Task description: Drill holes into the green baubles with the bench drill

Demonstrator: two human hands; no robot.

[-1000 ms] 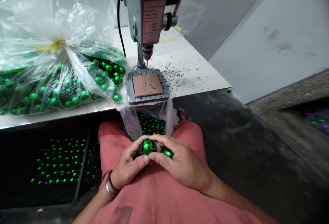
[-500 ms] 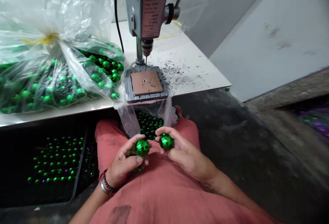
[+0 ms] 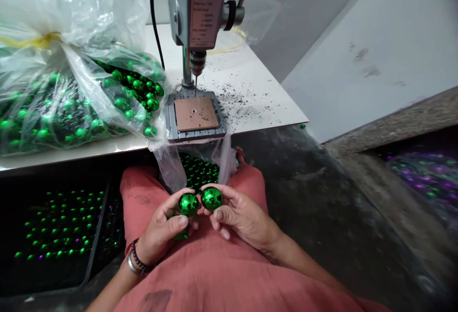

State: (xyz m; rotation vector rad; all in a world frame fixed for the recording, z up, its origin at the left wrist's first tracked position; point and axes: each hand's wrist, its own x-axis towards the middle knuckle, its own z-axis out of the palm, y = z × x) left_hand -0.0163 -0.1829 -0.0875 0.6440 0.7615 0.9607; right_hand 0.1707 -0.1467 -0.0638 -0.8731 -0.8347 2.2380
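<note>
My left hand [image 3: 160, 232] pinches a shiny green ball [image 3: 188, 204] between thumb and fingers, above my lap. Lower in the same hand, a second green ball [image 3: 182, 235] is partly hidden under the thumb. My right hand [image 3: 247, 220] holds another shiny green ball [image 3: 212, 198] by thumb and fingertips, close beside the left one. Beyond my hands, a bench drill press [image 3: 205, 11] stands on the white table. Its thin bit [image 3: 196, 85] hangs over a square brown board [image 3: 191, 120] with a small hole, on the metal base [image 3: 171, 128].
A tied clear plastic bag [image 3: 77, 71] full of green balls fills the table's left side. Dark shavings [image 3: 241, 99] lie right of the drill. An open plastic bag [image 3: 171, 164] with green balls hangs between my knees. A black crate [image 3: 93, 235] holding green balls is at lower left.
My right hand has moved left, bringing its green ball close to the ball in my left hand. The whole view has shifted slightly, with the table and drill appearing farther left.
</note>
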